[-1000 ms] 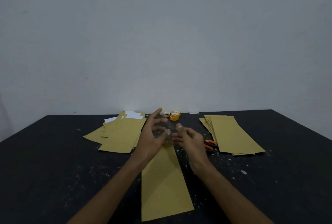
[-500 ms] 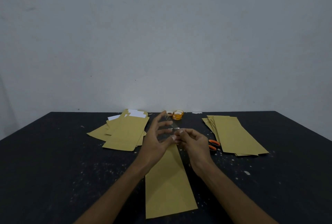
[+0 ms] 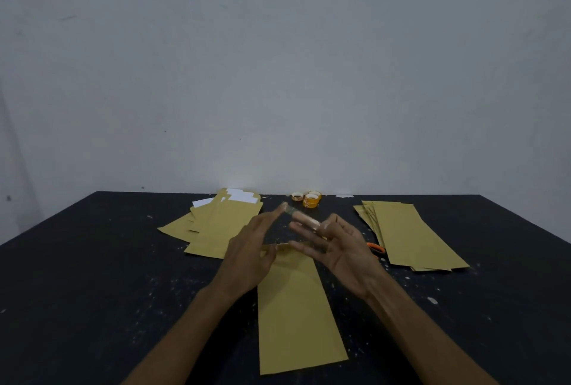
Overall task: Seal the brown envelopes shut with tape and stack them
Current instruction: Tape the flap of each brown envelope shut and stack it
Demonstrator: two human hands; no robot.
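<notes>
— Where does the brown envelope lie?

— Flat on the black tabletop, lengthwise away from the person, its far end under both hands.

— And the hands?

— Both hover above that end. A strip of clear tape stretches between them. The left hand has its fingers held straight, with one end of the strip stuck to the index fingertip. The right hand is turned palm up with its fingers spread, and the strip's other end lies at its index finger. Whether the thumb pinches it there cannot be told.

— What else is on the tabletop?

— A loose pile of envelopes at far left with white sheets showing, a neater stack at right, orange-handled scissors just beside that stack, and tape rolls near the far edge.
</notes>
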